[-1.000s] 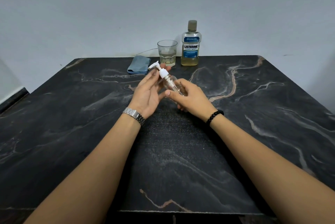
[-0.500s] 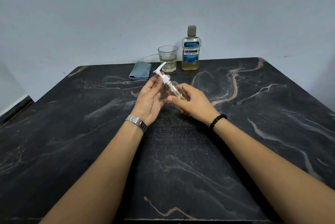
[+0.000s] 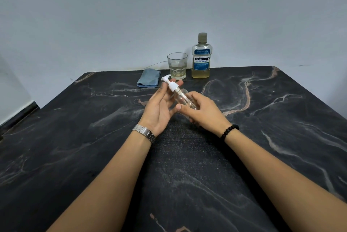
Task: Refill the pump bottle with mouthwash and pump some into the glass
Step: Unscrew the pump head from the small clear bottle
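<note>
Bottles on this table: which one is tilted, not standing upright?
The clear pump bottle, held tilted by the right hand; the mouthwash bottle stands upright.

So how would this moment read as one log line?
right hand grips pump bottle | left hand at pump head | mouthwash bottle capped

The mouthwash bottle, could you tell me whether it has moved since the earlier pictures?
No; the mouthwash bottle still stands upright just right of the glass.
</note>
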